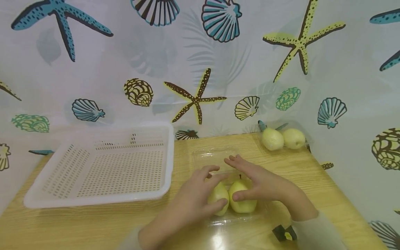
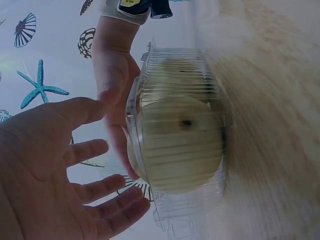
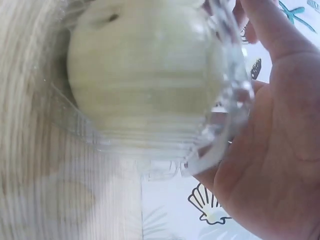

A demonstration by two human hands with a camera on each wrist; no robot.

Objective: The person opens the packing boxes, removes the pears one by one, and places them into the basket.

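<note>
Two pale yellow-green pears sit side by side in a clear plastic clamshell box on the wooden table. The box's lid lies folded back behind them. My left hand hovers over the left pear, fingers loosely bent and apart; in the left wrist view that hand stands beside the box with nothing in it. Over the right pear is my right hand, fingers extended and thumb in front of the fruit. The right wrist view is blurred, so I cannot tell whether this hand touches the box's rim.
A white slotted plastic basket stands at the left of the table. At the back right corner, two more pears sit in clear plastic. Behind the table hangs a cloth printed with shells and starfish.
</note>
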